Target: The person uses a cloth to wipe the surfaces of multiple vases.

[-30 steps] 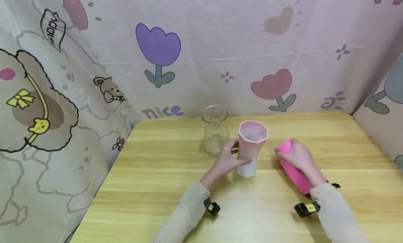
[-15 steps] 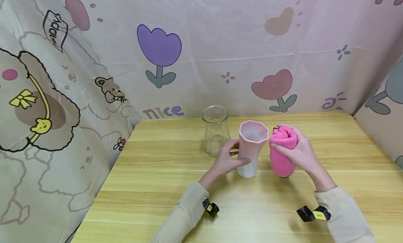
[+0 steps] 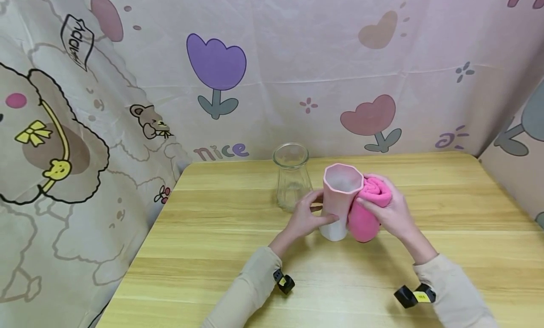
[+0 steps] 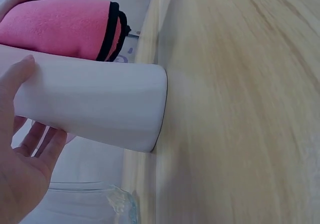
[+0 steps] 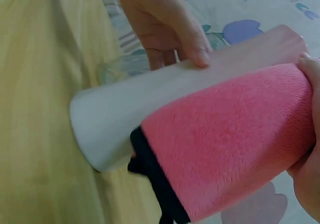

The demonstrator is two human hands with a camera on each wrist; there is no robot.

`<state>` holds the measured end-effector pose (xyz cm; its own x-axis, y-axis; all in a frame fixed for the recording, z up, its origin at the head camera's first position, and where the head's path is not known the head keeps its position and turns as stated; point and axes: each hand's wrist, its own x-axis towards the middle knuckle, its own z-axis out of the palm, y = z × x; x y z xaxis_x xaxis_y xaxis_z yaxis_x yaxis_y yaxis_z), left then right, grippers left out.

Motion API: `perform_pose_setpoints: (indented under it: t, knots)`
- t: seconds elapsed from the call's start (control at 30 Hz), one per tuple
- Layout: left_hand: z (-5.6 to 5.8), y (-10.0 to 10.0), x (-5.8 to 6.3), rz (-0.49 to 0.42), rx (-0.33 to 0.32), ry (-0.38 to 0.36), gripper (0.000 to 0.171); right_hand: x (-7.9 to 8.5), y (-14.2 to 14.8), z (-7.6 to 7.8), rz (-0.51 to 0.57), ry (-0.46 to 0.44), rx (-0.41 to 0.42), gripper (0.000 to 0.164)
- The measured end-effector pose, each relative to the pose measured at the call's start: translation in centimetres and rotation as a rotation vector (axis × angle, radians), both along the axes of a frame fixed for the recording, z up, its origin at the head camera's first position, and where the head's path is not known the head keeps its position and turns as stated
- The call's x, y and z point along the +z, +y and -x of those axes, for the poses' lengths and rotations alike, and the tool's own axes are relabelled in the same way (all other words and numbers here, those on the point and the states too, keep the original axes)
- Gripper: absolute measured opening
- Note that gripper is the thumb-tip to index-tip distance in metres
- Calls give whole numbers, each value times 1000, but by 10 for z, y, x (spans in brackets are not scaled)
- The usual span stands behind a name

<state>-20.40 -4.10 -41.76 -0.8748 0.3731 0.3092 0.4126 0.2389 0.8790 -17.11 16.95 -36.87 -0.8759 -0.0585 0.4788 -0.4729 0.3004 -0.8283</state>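
My left hand [image 3: 307,214] grips a tall pink-and-white faceted vase [image 3: 335,205], thumb on the near side and fingers on the left. The vase stands upright on the wooden table, its mouth open at the top. A fluffy pink rolled cloth [image 3: 366,219] with a black edge is held in my right hand [image 3: 397,210], close against the vase's right side. In the left wrist view the black-edged end of the cloth [image 4: 60,26] sits higher than the vase's base, off the table. From the right wrist view, the cloth [image 5: 235,139] covers part of the vase [image 5: 130,103].
A clear glass vase [image 3: 293,181] stands just behind and left of my left hand. The wooden table [image 3: 204,252] ends at the back against a printed curtain [image 3: 272,101], with more printed cloth at both sides.
My right hand has lifted the rolled pink cloth from lying on the table, turned it upright, and brought it left against the vase. The left hand and vase have stayed put.
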Motion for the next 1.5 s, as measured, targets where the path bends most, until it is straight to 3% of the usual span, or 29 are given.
perform_pose_setpoints:
  t: [0.17, 0.4, 0.7, 0.83, 1.0, 1.27, 1.37, 1.5]
  knots:
    - [1, -1, -1, -6, 4, -13, 60, 2, -1, -2, -34, -5, -10, 50]
    - [3, -2, -2, -17, 7, -12, 60, 6, 6, 1, -206, -20, 6, 50]
    - [2, -1, -1, -14, 10, -11, 60, -27, 7, 14, -410, 7, 168, 37]
    - [2, -1, -3, -1, 14, -13, 61, -33, 9, 15, -456, -14, 213, 32]
    - [2, 0, -4, 7, 16, -17, 61, -22, 16, 9, -447, 31, 182, 39]
    - [3, 0, -3, 3, 17, -28, 62, 24, 22, 0, -354, 130, 57, 47]
    - [5, -1, -4, 5, 15, -21, 61, 25, 20, 3, -356, 132, 59, 47]
    - [4, 0, -3, 11, 7, -14, 62, 12, 16, 8, -370, 98, 102, 44]
